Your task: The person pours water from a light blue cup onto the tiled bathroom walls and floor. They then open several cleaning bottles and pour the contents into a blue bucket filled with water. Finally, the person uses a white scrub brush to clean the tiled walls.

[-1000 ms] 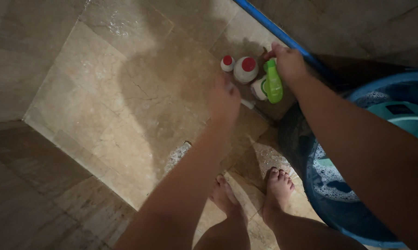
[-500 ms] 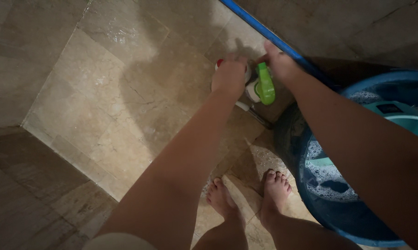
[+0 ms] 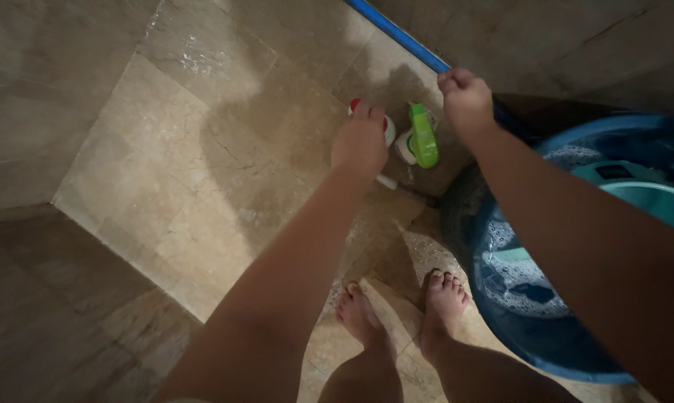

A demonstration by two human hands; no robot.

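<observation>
The left hand [image 3: 361,142] lay over the red-capped white bottles [image 3: 387,128] on the wet tile floor [image 3: 180,164], fingers curled onto them. The right hand [image 3: 465,101] was fisted around the blue pole [image 3: 396,33], beside the green spray bottle [image 3: 424,136].

The floor [image 3: 202,172] is laid with large beige stone tiles, veined and cracked in places, with a wet sheen and small drops glinting near the top. A darker brown strip of tiles [image 3: 60,313] runs along the lower left, set at an angle to the beige ones. The light is dim and warm, throwing soft shadows across the middle of the tiles.
</observation>
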